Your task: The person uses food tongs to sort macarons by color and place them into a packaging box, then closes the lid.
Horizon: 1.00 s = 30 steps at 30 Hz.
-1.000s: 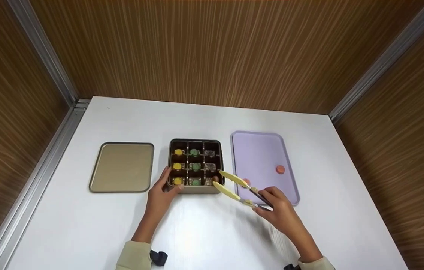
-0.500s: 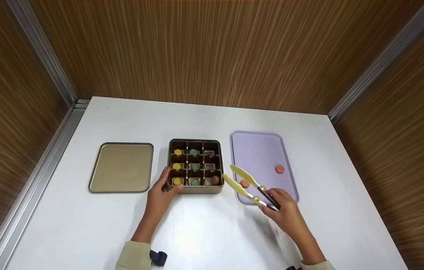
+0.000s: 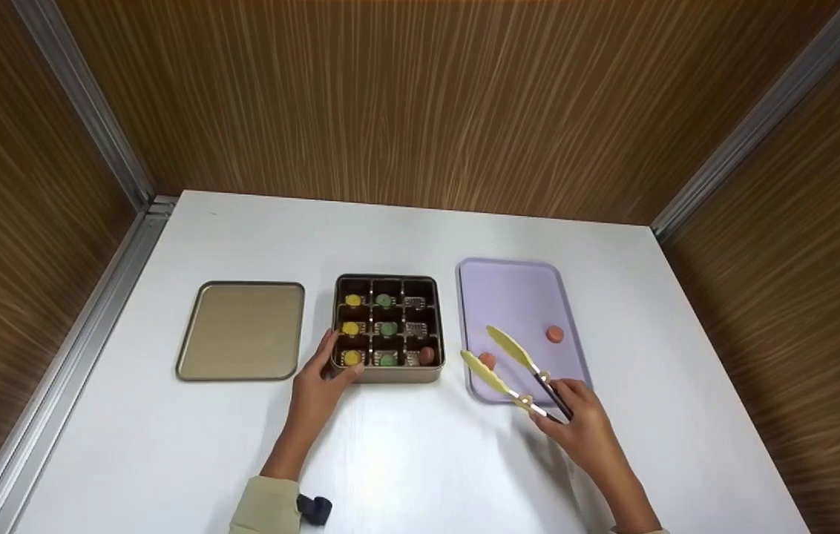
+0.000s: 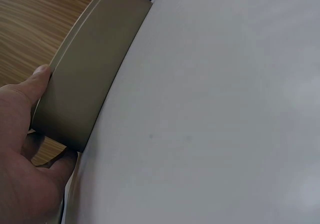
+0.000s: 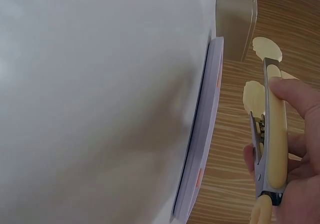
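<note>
My left hand [image 3: 315,389] grips the near left corner of a square tin box [image 3: 399,375], thumb at the front rim and fingers along the left side. Its dark divided insert has three yellow macarons [image 3: 352,328] in the left column and three green ones [image 3: 388,328] in the middle. A brownish macaron [image 3: 427,356] stands in the front right compartment. My right hand [image 3: 585,430] holds yellow-tipped tongs [image 3: 485,373], spread apart with nothing between their tips. They hover over the near part of a lilac tray [image 3: 509,293], close to an orange macaron [image 3: 487,361].
Another orange macaron [image 3: 554,334] lies near the tray's right edge. A gold square tin lid [image 3: 242,330] rests left of the box. Wood-grain panels [image 3: 420,96] wall the white table [image 3: 390,452] at the back and sides.
The tongs have drawn back from the front right compartment, moving right over the tray, and the brownish macaron stays behind in the box. My left hand has kept its place.
</note>
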Each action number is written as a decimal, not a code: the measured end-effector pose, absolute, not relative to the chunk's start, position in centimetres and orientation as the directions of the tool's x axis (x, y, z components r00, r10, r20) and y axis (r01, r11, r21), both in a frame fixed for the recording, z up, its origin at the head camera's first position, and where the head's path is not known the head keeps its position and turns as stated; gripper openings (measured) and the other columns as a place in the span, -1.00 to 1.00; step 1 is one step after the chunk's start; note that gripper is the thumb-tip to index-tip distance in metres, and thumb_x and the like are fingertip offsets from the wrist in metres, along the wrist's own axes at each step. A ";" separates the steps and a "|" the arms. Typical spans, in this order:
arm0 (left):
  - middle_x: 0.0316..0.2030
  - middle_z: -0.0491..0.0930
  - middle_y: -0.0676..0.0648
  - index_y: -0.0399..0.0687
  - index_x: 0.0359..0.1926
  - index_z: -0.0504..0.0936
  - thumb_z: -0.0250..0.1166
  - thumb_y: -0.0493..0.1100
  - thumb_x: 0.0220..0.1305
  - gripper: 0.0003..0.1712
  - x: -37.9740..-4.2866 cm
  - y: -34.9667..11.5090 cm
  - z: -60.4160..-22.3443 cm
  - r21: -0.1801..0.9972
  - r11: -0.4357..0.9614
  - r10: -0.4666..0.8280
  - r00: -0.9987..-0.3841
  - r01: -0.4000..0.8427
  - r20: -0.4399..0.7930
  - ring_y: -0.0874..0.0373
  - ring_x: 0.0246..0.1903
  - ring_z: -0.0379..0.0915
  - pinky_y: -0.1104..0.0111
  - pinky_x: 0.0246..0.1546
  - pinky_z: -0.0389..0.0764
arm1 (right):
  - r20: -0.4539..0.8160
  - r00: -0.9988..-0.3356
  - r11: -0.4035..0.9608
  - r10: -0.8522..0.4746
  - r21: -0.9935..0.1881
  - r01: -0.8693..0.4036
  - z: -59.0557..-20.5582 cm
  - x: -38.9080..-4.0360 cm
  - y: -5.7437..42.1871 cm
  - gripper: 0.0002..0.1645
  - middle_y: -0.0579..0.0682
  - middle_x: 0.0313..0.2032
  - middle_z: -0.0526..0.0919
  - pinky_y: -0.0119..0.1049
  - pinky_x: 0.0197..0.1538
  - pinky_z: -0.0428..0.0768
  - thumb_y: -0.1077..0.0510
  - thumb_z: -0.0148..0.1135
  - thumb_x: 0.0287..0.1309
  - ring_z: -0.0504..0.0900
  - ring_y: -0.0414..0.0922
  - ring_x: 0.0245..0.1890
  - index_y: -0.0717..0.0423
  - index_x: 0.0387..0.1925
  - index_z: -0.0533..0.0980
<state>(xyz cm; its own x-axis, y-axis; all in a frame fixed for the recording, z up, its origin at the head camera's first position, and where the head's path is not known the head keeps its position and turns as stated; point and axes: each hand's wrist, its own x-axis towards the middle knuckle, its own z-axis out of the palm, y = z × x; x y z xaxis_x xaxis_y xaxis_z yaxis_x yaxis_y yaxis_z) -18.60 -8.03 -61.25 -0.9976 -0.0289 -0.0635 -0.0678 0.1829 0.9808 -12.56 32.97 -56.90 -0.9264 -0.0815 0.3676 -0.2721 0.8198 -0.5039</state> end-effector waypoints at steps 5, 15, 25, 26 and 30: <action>0.58 0.02 0.18 0.37 0.55 0.17 0.42 0.15 0.26 -0.08 -18.6 -8.1 -61.4 0.980 0.183 -0.025 -0.997 -0.073 -0.069 0.10 0.58 -0.15 0.10 0.53 0.12 | 0.379 -0.923 0.838 -0.072 -0.479 -0.262 -57.2 -12.2 33.8 -0.34 0.18 -0.08 0.63 0.01 -0.07 0.62 0.25 0.67 -0.22 0.62 0.03 -0.09 0.38 0.00 0.63; 0.58 0.06 0.16 0.33 0.54 0.19 0.43 0.14 0.24 -0.07 -18.6 -8.1 -61.2 0.980 0.185 -0.040 -0.997 -0.068 -0.062 0.11 0.58 -0.13 0.13 0.54 0.10 | 0.321 -0.943 0.854 -0.084 -0.464 -0.234 -57.7 -11.9 34.9 -0.34 0.17 -0.10 0.63 0.05 -0.05 0.62 0.25 0.67 -0.22 0.62 0.04 -0.09 0.40 -0.01 0.63; 0.58 0.05 0.09 0.27 0.55 0.20 0.44 0.08 0.26 -0.08 -18.5 -8.1 -61.5 0.984 0.176 -0.033 -0.999 -0.032 -0.027 0.06 0.57 -0.11 0.12 0.50 0.19 | 0.256 -0.966 0.860 -0.048 -0.481 -0.170 -57.5 -11.7 35.0 -0.39 0.15 -0.08 0.63 0.07 -0.01 0.61 0.26 0.63 -0.15 0.62 0.07 -0.04 0.37 0.01 0.63; 0.58 0.05 0.09 0.27 0.55 0.20 0.44 0.09 0.26 -0.08 -18.5 -8.1 -61.5 0.985 0.171 -0.035 -0.999 -0.031 -0.025 0.08 0.57 -0.11 0.13 0.50 0.19 | 0.245 -0.968 0.861 -0.045 -0.482 -0.162 -57.4 -11.7 35.0 -0.40 0.16 -0.07 0.63 0.07 0.00 0.61 0.26 0.62 -0.14 0.62 0.07 -0.04 0.37 0.01 0.63; 0.58 0.05 0.09 0.26 0.55 0.21 0.44 0.11 0.25 -0.08 -18.5 -8.1 -61.6 0.986 0.168 -0.031 -0.999 -0.023 -0.018 0.08 0.57 -0.12 0.14 0.51 0.16 | 0.216 -0.975 0.864 -0.044 -0.482 -0.146 -57.2 -11.8 34.8 -0.40 0.17 -0.06 0.63 0.07 0.03 0.62 0.26 0.61 -0.11 0.63 0.08 -0.02 0.39 0.02 0.63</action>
